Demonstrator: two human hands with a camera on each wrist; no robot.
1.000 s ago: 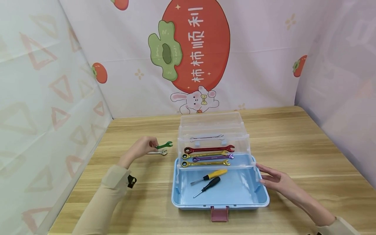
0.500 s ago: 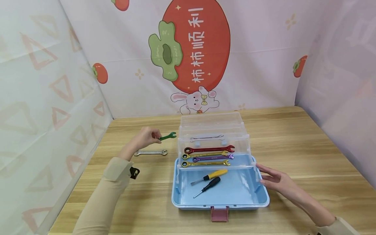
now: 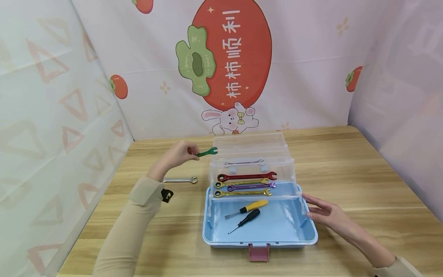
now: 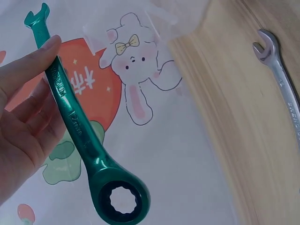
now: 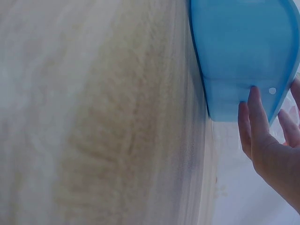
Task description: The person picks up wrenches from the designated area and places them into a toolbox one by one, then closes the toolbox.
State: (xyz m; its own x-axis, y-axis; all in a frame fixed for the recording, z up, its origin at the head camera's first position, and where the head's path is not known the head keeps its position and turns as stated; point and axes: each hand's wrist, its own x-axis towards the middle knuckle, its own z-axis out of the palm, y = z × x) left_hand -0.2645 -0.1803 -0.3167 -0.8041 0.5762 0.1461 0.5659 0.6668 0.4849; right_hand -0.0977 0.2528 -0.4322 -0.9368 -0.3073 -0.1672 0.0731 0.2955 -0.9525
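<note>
My left hand (image 3: 180, 154) pinches a green ratcheting combination wrench (image 4: 77, 119) between thumb and fingers, held up off the table beside the toolbox's clear lid. Its open end points right in the head view; the ring end shows in the left wrist view. My right hand (image 3: 328, 216) rests its fingers against the right side of the light-blue toolbox (image 3: 259, 243). In the clear tray lie a red wrench (image 3: 247, 176), a purple wrench (image 3: 250, 187) and two gold wrenches (image 3: 242, 193). A silver wrench (image 3: 243, 163) shows behind them, through clear plastic.
A silver open-ended wrench (image 3: 180, 179) lies on the wooden table (image 3: 173, 238), left of the box. Inside the box bottom are a yellow screwdriver (image 3: 254, 206) and a black screwdriver (image 3: 247, 219). The raised clear lid (image 3: 249, 142) stands at the back, before a printed cloth (image 3: 301, 100).
My left hand has lifted the green wrench from near the silver wrench and carried it up and right, towards the lid. The right hand has stayed put at the box.
</note>
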